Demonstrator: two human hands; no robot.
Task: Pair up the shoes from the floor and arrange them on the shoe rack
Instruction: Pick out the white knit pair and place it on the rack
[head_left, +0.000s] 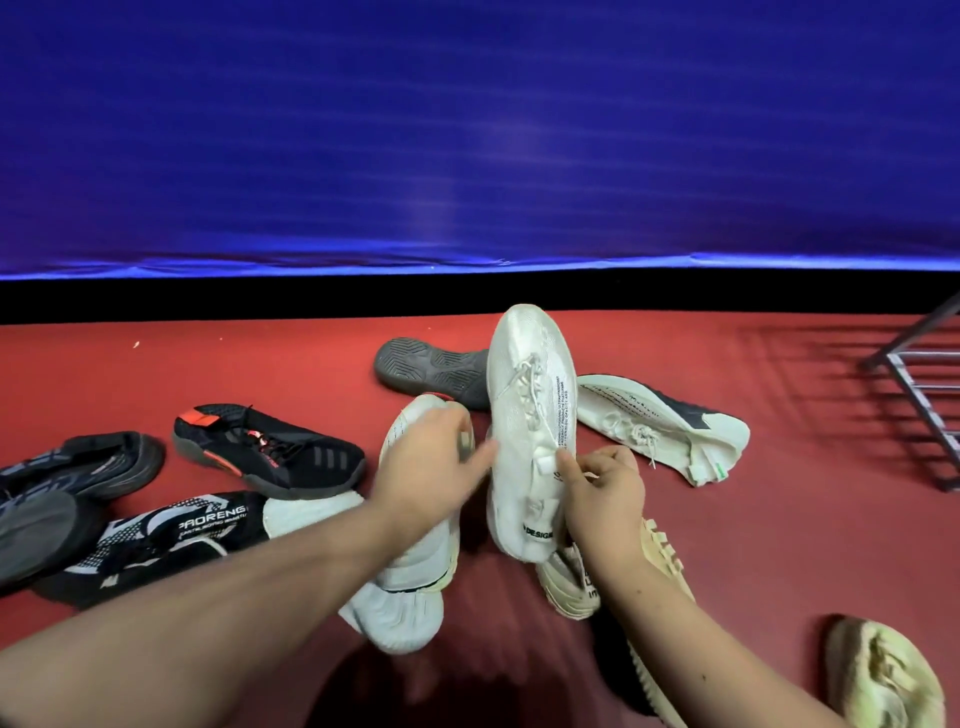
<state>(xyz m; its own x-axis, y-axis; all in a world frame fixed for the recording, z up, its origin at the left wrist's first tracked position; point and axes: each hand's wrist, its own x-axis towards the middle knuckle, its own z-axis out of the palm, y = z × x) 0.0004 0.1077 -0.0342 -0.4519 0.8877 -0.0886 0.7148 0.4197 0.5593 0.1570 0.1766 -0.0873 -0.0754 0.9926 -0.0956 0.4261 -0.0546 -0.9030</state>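
Note:
My right hand (605, 486) grips a white knit sneaker (530, 405) by its collar and holds it up, toe pointing away from me. My left hand (434, 452), blurred, reaches over a second white sneaker (415, 561) lying on the red floor; its fingers are spread near the held shoe's side and I cannot tell whether they touch either shoe. A white sneaker with a dark heel patch (665, 426) lies to the right. The metal shoe rack (919, 395) stands at the right edge.
On the red carpet lie a black sneaker with orange accents (270, 452), a black-and-white sneaker (171, 540), dark shoes (72, 478) at far left, a grey sole-up shoe (431, 369), cream shoes (665, 551) under my right arm and another (883, 675) at bottom right. A blue wall rises behind.

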